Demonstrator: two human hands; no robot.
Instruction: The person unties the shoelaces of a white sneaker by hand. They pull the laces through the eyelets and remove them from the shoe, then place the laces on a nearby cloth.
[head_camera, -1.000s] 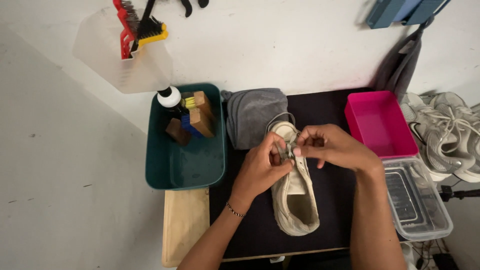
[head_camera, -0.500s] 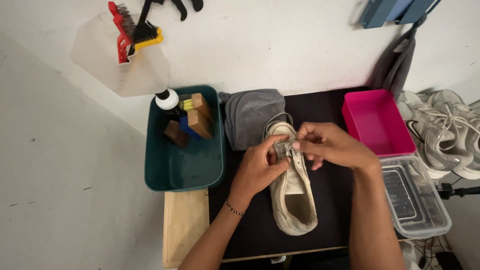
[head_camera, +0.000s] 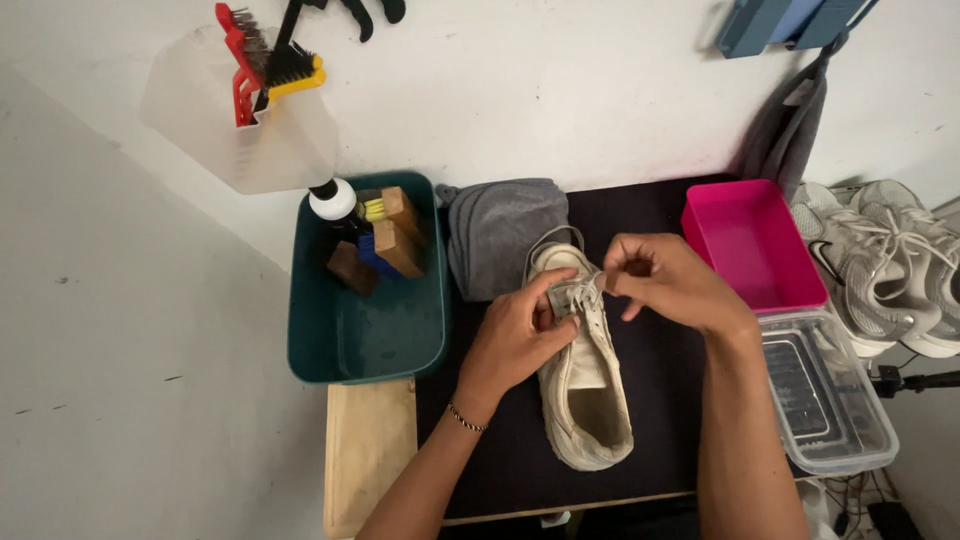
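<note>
Your left hand (head_camera: 520, 335) and right hand (head_camera: 665, 280) both pinch the white lace (head_camera: 580, 293) over the forepart of a cream sneaker (head_camera: 583, 385), which lies toe away from you on the black mat (head_camera: 660, 420), between a green bin (head_camera: 365, 330) and a pink tray (head_camera: 750, 245). Keep the 2 pinches close to the eyelets and the lace flat and evenly tensioned, with the shoe steady against the grey cloth (head_camera: 500, 230).
</note>
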